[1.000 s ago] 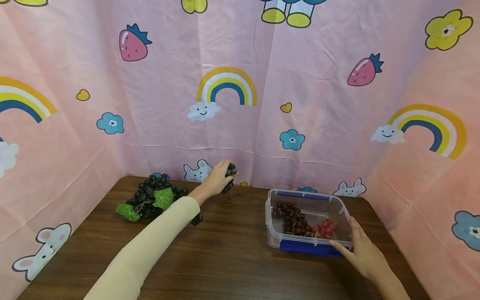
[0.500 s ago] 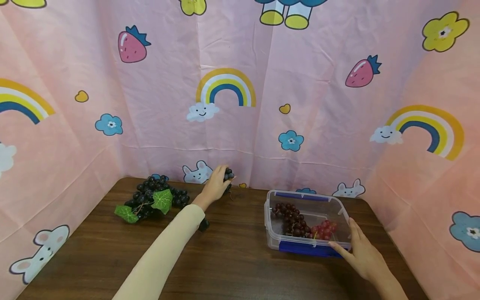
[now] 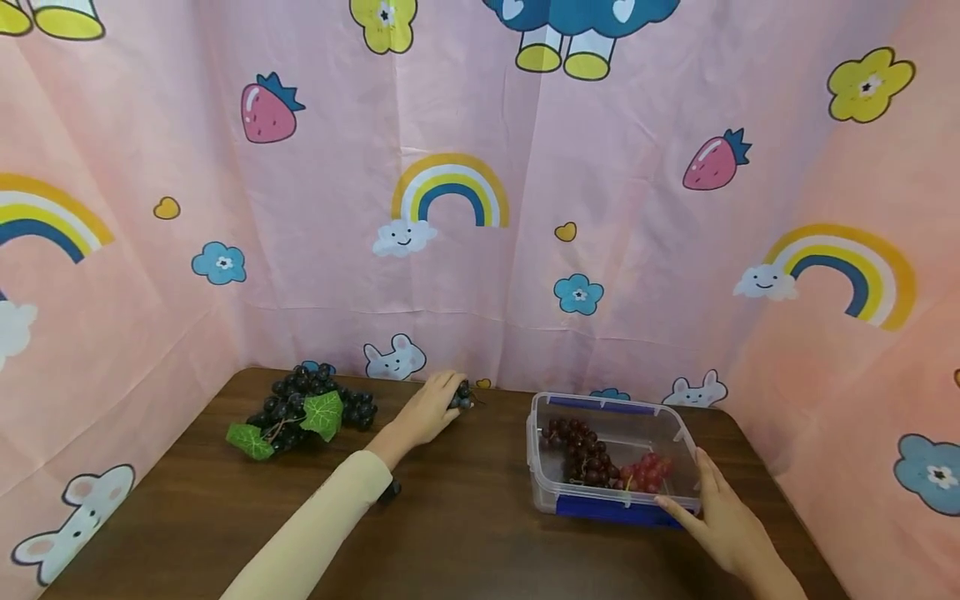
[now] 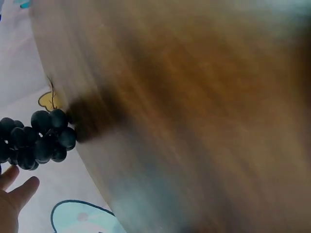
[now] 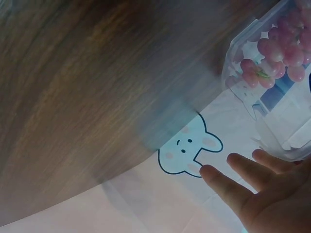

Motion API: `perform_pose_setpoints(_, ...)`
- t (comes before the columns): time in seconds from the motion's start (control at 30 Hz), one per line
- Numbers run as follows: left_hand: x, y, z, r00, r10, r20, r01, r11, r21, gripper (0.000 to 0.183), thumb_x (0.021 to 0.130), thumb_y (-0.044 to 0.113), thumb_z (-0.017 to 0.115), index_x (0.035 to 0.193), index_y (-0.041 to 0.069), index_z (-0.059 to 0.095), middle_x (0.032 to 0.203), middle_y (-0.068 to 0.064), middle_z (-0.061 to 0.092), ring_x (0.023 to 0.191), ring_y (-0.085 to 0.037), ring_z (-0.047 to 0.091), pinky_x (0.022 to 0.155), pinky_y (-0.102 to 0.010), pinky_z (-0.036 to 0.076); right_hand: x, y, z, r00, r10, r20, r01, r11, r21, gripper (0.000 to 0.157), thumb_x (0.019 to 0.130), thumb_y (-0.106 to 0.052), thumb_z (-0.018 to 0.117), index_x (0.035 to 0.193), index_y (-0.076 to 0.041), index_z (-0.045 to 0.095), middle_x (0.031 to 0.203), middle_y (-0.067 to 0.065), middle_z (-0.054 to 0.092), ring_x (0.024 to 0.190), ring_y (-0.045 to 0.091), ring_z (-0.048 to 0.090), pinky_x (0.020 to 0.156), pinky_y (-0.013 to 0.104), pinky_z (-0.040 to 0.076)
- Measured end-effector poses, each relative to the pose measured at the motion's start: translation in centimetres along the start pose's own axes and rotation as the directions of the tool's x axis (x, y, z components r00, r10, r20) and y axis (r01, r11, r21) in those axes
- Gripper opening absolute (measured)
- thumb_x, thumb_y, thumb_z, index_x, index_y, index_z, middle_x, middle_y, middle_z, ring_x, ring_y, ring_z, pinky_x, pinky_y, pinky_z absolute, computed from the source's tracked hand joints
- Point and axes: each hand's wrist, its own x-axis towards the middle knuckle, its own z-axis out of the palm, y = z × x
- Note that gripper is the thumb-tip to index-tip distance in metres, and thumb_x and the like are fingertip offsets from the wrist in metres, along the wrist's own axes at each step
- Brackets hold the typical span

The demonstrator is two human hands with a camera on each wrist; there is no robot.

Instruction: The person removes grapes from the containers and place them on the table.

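Observation:
My left hand (image 3: pixel 427 410) holds a small bunch of black grapes (image 3: pixel 462 395) low over the back of the table, its fingers bent over the near side. In the left wrist view these black grapes (image 4: pixel 43 138) sit just beyond the fingertips. At the right, my right hand (image 3: pixel 726 521) rests against a clear plastic box (image 3: pixel 546 493), thumb at the front rim and fairly straight fingers along the right wall. Inside lie a dark red grape bunch (image 3: pixel 588 458) and a smaller pinkish-red bunch (image 3: pixel 647 473). The right wrist view shows pink grapes (image 5: pixel 286 48) through the clear wall.
A large pile of black grapes (image 3: pixel 300 387) with green leaves (image 3: pixel 323 414) lies at the back left of the dark wooden table (image 3: pixel 465 533). A patterned pink cloth (image 3: pixel 322 208) stands along the back and both sides. Blue clips (image 3: pixel 615 509) line the box.
My left hand has come down toward the tabletop with the small black bunch. The right hand stays at the box. The head view has tilted slightly upward.

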Motion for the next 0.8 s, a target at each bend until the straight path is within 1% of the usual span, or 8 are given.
perform_pose_setpoints(0.07, -0.7, 0.2, 0.0, 0.999, 0.031, 0.018, -0.032, 0.999, 0.036, 0.057, 0.100, 0.011, 0.074, 0.149, -0.004, 0.049, 0.150, -0.023, 0.052, 0.143, -0.043, 0.047, 0.118, -0.054, 0.041, 0.0, 0.0, 0.1, 1.000, 0.000, -0.005, 0.000, 1.000, 0.002, 0.111, 0.102, -0.065, 0.058, 0.161, 0.015, 0.009, 0.162, 0.046, 0.017, 0.135, 0.065, 0.046, 0.092, 0.076, 0.049)
perform_pose_setpoints(0.17, -1.6, 0.2, 0.4, 0.997, 0.060, 0.050, -0.065, 0.994, 0.092, 0.059, 0.100, 0.014, 0.076, 0.150, -0.003, 0.049, 0.154, -0.023, 0.048, 0.144, -0.045, 0.044, 0.116, -0.057, 0.043, -0.1, 0.0, 0.2, 1.000, 0.002, -0.013, -0.002, 1.000, 0.008, 0.112, 0.101, -0.066, 0.058, 0.161, 0.015, 0.010, 0.162, 0.046, 0.018, 0.136, 0.065, 0.044, 0.093, 0.076, 0.049)
perform_pose_setpoints(0.3, -2.9, 0.2, 1.1, 0.994, 0.064, 0.094, -0.077, 0.986, 0.146, 0.063, 0.100, 0.021, 0.076, 0.152, -0.002, 0.048, 0.162, -0.022, 0.041, 0.150, -0.047, 0.037, 0.117, -0.059, 0.041, 0.0, 0.0, 0.4, 1.000, 0.013, -0.006, -0.013, 1.000, 0.027, 0.114, 0.100, -0.068, 0.058, 0.161, 0.015, 0.009, 0.163, 0.046, 0.016, 0.138, 0.066, 0.042, 0.095, 0.076, 0.048)
perform_pose_setpoints(0.37, -3.7, 0.4, 1.6, 0.990, 0.068, 0.120, -0.087, 0.983, 0.162, 0.065, 0.101, 0.025, 0.075, 0.154, -0.001, 0.047, 0.165, -0.022, 0.038, 0.152, -0.048, 0.034, 0.119, -0.059, 0.038, -0.2, 0.1, 0.6, 1.000, 0.024, 0.013, -0.024, 0.999, 0.041, 0.116, 0.100, -0.069, 0.057, 0.161, 0.015, 0.008, 0.163, 0.046, 0.015, 0.138, 0.066, 0.041, 0.095, 0.076, 0.048)
perform_pose_setpoints(0.47, -4.7, 0.8, 2.2, 0.986, 0.083, 0.146, -0.105, 0.983, 0.152, 0.065, 0.103, 0.032, 0.072, 0.154, -0.001, 0.048, 0.168, -0.022, 0.034, 0.154, -0.049, 0.029, 0.121, -0.060, 0.035, -0.4, 0.1, 0.8, 0.999, 0.036, 0.030, -0.037, 0.998, 0.055, 0.117, 0.099, -0.070, 0.057, 0.162, 0.014, 0.007, 0.163, 0.046, 0.014, 0.139, 0.066, 0.039, 0.097, 0.076, 0.047)
perform_pose_setpoints(0.6, -5.2, 1.4, 2.3, 0.982, 0.091, 0.166, -0.112, 0.986, 0.121, 0.069, 0.104, 0.039, 0.068, 0.155, -0.002, 0.047, 0.170, -0.021, 0.029, 0.156, -0.050, 0.025, 0.121, -0.063, 0.032, -0.5, 0.1, 0.8, 0.999, 0.037, 0.032, -0.039, 0.997, 0.069, 0.116, 0.099, -0.069, 0.058, 0.162, 0.014, 0.007, 0.164, 0.045, 0.013, 0.141, 0.066, 0.036, 0.100, 0.076, 0.045)
perform_pose_setpoints(0.7, -5.1, 1.6, 2.2, 0.980, 0.083, 0.183, -0.107, 0.987, 0.122, 0.072, 0.105, 0.044, 0.065, 0.157, -0.001, 0.045, 0.172, -0.018, 0.027, 0.158, -0.048, 0.021, 0.121, -0.065, 0.031, -0.3, 0.0, 0.7, 0.999, 0.040, 0.029, -0.042, 0.997, 0.068, 0.116, 0.100, -0.070, 0.056, 0.163, 0.013, 0.006, 0.165, 0.044, 0.012, 0.143, 0.065, 0.035, 0.102, 0.076, 0.043)
perform_pose_setpoints(0.8, -4.8, 1.6, 2.1, 0.975, 0.084, 0.205, -0.114, 0.984, 0.138, 0.074, 0.105, 0.049, 0.062, 0.159, 0.001, 0.044, 0.173, -0.017, 0.026, 0.160, -0.047, 0.018, 0.122, -0.066, 0.030, 0.0, -0.1, 0.3, 0.999, 0.041, 0.023, -0.042, 0.998, 0.056, 0.117, 0.100, -0.071, 0.055, 0.163, 0.013, 0.005, 0.165, 0.044, 0.012, 0.142, 0.065, 0.036, 0.100, 0.078, 0.043)
